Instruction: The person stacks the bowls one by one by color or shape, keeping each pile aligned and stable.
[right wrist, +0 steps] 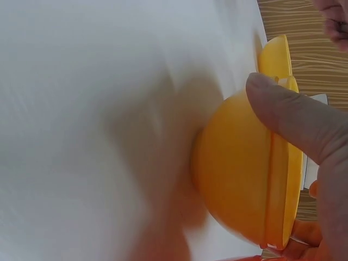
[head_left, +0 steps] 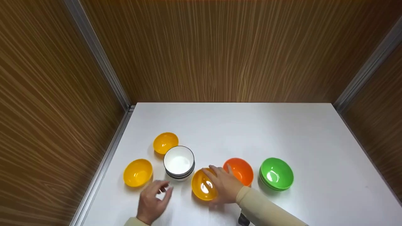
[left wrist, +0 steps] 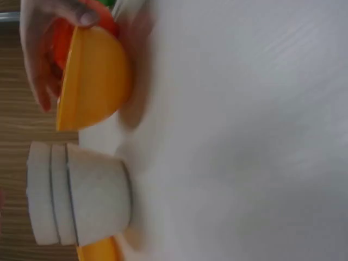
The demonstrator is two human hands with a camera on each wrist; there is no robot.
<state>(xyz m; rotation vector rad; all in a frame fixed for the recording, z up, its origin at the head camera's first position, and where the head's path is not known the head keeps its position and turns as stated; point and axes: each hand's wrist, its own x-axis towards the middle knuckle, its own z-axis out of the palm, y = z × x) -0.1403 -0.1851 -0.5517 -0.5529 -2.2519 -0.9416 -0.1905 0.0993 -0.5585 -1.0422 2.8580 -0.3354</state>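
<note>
My right hand (head_left: 226, 185) reaches over a yellow bowl (head_left: 199, 188) and grips it by the rim. In the right wrist view, the thumb (right wrist: 285, 111) lies over the near side of this bowl (right wrist: 234, 168), with fingertips at the rim's far end. My left hand (head_left: 154, 201) holds nothing, its fingers loosely bent and the thumb apart. It is nearest to a stack of white bowls (head_left: 179, 160) with dark rims and a second yellow bowl (head_left: 138, 172) on the left. An orange bowl (head_left: 240, 171) stands just behind the right hand, which partly covers it.
Stacked green bowls (head_left: 277, 174) stand right of the orange one. A third yellow bowl (head_left: 165, 142) sits behind the white stack. Everything rests on a white table (head_left: 245, 131), with wood-grain panels (head_left: 213, 53) at the back and both sides.
</note>
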